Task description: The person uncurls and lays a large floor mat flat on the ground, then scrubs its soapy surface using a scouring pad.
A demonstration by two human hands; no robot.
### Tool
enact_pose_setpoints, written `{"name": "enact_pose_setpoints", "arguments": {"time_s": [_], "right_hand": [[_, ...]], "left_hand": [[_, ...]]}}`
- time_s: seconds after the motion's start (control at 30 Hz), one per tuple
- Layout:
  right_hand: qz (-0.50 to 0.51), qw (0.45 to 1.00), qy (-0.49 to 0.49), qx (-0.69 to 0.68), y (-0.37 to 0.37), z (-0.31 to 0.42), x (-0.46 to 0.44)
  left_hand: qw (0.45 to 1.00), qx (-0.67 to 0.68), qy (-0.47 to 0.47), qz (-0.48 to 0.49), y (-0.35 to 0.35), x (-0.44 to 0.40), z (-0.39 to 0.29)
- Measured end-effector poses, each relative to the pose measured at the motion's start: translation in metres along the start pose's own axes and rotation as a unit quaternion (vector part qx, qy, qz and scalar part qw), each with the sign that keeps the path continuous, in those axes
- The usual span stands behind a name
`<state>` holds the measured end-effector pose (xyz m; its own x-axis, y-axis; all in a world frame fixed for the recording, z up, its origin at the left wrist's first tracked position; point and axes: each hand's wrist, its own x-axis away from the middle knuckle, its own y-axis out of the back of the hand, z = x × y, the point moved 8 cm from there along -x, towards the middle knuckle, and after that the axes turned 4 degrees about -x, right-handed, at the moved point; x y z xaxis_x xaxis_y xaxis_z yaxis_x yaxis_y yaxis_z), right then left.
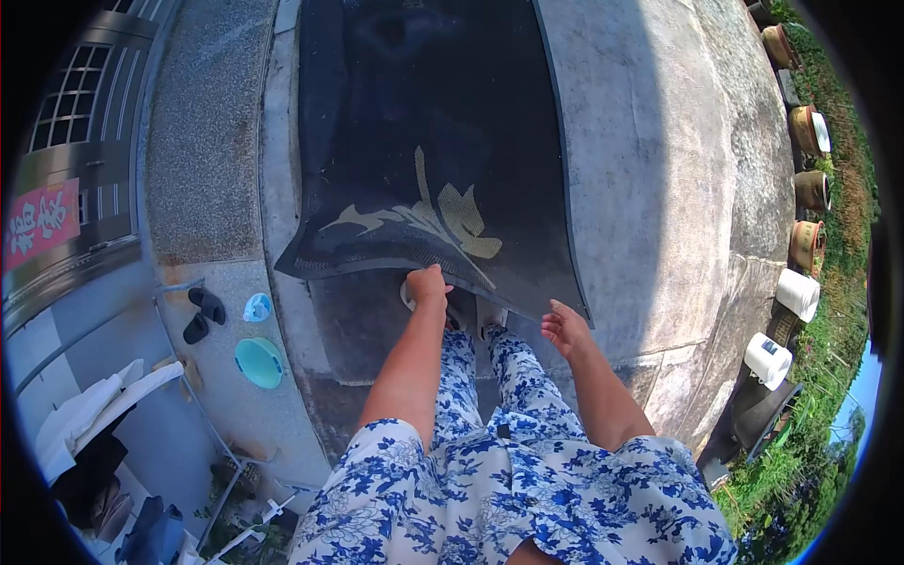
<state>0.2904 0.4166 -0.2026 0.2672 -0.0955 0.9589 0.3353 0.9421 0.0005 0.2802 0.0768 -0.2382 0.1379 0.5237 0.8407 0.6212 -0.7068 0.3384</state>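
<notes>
The left hand (429, 284) is closed on the near edge of a large dark rectangular mat (433, 104), with the thumb and bent fingers pinching its rim. The right hand (563, 329) is loosely open, fingers partly curled, at the same edge toward the mat's near right corner; whether the fingertips touch it cannot be told. The mat stretches forward from the grip over the grey concrete ground (612, 141), its near edge lifted and bowed where the left hand holds it. A tan leaf-and-flower pattern (461, 221) lies just ahead of the held spot. The wearer's feet are just below that edge, under blue-and-white floral trousers (532, 372). Well to the left of the grip are a pair of black slippers (204, 314) and a round turquoise plastic basin (259, 363). Far to the right, round brown plant pots (807, 245) and white plastic containers (767, 361) stand along green plants (838, 311).
</notes>
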Motion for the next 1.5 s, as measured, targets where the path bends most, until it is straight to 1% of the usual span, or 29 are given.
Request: {"name": "enact_pose_setpoints", "arguments": {"time_s": [0.03,0.1,0.2,0.3,0.37,0.4,0.43,0.47,0.53,0.57,0.63,0.67,0.73,0.8,0.83,0.9,0.93,1.0,1.03,1.1,1.13,1.17,1.2,1.23,1.27,1.3,1.37,1.43,1.5], "right_hand": [[0.0,1.0,-0.001,0.002,0.014,-0.004,0.005],[0.001,0.996,0.047,0.072,0.057,0.0,0.019],[-0.057,0.989,0.052,0.126,0.153,-0.015,0.028],[-0.18,0.971,0.043,0.148,0.247,-0.037,0.058],[-0.219,0.963,0.035,0.152,0.291,-0.061,0.082],[-0.255,0.953,0.027,0.162,0.308,-0.074,0.1],[-0.255,0.953,0.008,0.164,0.324,-0.09,0.114],[-0.254,0.954,-0.008,0.161,0.333,-0.108,0.122],[-0.247,0.947,-0.06,0.196,0.335,-0.143,0.149],[-0.2,0.948,-0.046,0.245,0.334,-0.161,0.153],[-0.111,0.936,-0.005,0.335,0.329,-0.195,0.163],[-0.111,0.934,-0.007,0.339,0.331,-0.211,0.167],[-0.112,0.931,-0.011,0.346,0.323,-0.24,0.177],[-0.18,0.949,-0.075,0.247,0.274,-0.249,0.202],[-0.185,0.943,-0.083,0.264,0.244,-0.246,0.212],[-0.152,0.947,-0.068,0.274,0.241,-0.249,0.21],[-0.156,0.943,-0.064,0.286,0.241,-0.246,0.211],[-0.182,0.946,-0.054,0.262,0.262,-0.242,0.2],[-0.201,0.943,-0.046,0.262,0.27,-0.24,0.192],[-0.193,0.946,-0.017,0.26,0.28,-0.24,0.176],[-0.185,0.949,-0.009,0.254,0.286,-0.24,0.17],[-0.186,0.95,-0.011,0.249,0.294,-0.242,0.171],[-0.159,0.957,-0.009,0.245,0.294,-0.244,0.171],[-0.125,0.964,0.002,0.235,0.289,-0.246,0.166],[-0.112,0.969,0.018,0.219,0.291,-0.246,0.162],[-0.097,0.962,0.013,0.254,0.308,-0.253,0.157],[-0.083,0.957,0.02,0.276,0.333,-0.262,0.15],[-0.097,0.959,0.038,0.263,0.349,-0.259,0.146],[-0.107,0.961,0.057,0.25,0.359,-0.257,0.145]], "left_hand": [[1.0,0.013,0.004,0.01,-0.008,0.001,0.007],[0.999,0.026,0.014,0.022,-0.023,0.004,0.014],[0.999,0.043,0.017,0.026,-0.042,0.005,0.013],[0.999,-0.027,0.0,0.025,-0.05,0.004,0.006],[0.999,-0.047,-0.005,0.009,-0.047,-0.012,0.014],[0.998,-0.053,-0.005,0.047,-0.05,-0.024,0.027],[0.994,-0.06,-0.007,0.087,-0.05,-0.033,0.039],[0.995,-0.055,-0.007,0.086,-0.04,-0.043,0.044],[0.994,0.021,-0.105,0.019,-0.002,-0.06,0.039],[0.988,0.11,-0.066,0.082,0.032,-0.033,0.013],[0.971,0.179,-0.024,0.156,0.063,-0.052,0.004],[0.962,0.204,-0.001,0.182,0.075,-0.05,0.002],[0.955,0.137,-0.086,0.248,0.095,-0.049,-0.015],[0.961,0.096,-0.062,0.251,0.109,-0.066,-0.003],[0.958,0.1,-0.07,0.258,0.122,-0.066,0.006],[0.947,0.139,-0.09,0.275,0.159,-0.065,0.022],[0.938,0.174,-0.092,0.286,0.181,-0.058,0.044],[0.945,0.211,-0.069,0.238,0.248,-0.047,0.103],[0.957,0.222,-0.037,0.181,0.287,-0.054,0.153],[0.977,0.204,0.053,0.039,0.376,-0.047,0.264],[0.975,0.189,0.11,-0.033,0.423,-0.027,0.32],[0.966,0.166,0.163,-0.109,0.472,-0.006,0.384],[0.964,0.114,0.193,-0.141,0.516,0.025,0.434],[0.944,0.113,0.245,-0.188,0.559,0.052,0.49],[0.925,0.126,0.269,-0.239,0.589,0.085,0.531],[0.91,0.179,0.286,-0.241,0.609,0.113,0.568],[0.909,0.197,0.303,-0.206,0.62,0.141,0.59],[0.924,0.199,0.289,-0.152,0.608,0.145,0.573],[0.949,0.181,0.241,-0.094,0.592,0.127,0.54]]}}
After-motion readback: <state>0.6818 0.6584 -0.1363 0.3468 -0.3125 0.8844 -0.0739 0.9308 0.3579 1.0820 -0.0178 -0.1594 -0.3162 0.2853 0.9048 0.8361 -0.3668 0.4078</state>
